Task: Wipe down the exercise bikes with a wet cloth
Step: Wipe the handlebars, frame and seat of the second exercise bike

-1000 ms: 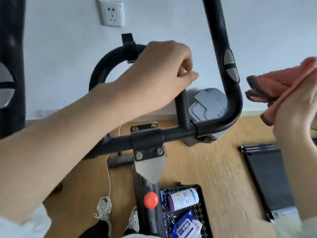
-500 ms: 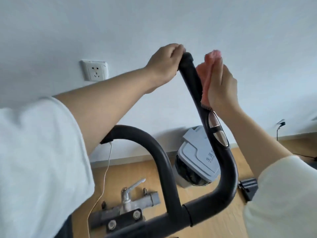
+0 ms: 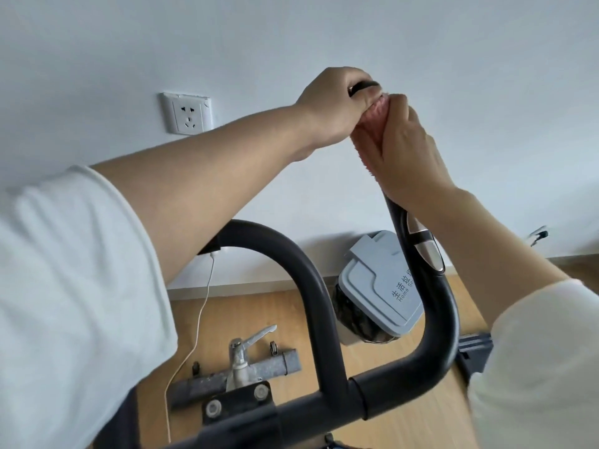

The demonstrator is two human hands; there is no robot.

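The only container in sight is a grey plastic waste bin [image 3: 379,286] with a flat flip lid. It stands on the pale wooden floor [image 3: 259,319] against the white wall [image 3: 324,43], just behind the bike's bars. The lid is down and a dark liner bag [image 3: 351,314] bulges under the rim. What is inside cannot be told.

In front of it rises the black padded handlebar [image 3: 436,322], and both hands are on its tall right upright. The left hand [image 3: 337,105] is curled round the very top, with the black tip showing between its fingers. Directly below and touching it, the right hand [image 3: 408,153] is wrapped round the pink terry cloth [image 3: 369,134], clamping it around the tube. A silver grip sensor [image 3: 424,247] sits on the upright just beneath that hand.

Counting up, there are two hands, both in white sleeves, one cloth and one bin. There is one white wall socket [image 3: 189,113], and one thin white cable [image 3: 201,312] drops to the floor. Low down, one chrome lever [image 3: 246,345] stands above a grey steel bar [image 3: 285,362]. Two round bolts [image 3: 212,408] fix the black clamp plate.
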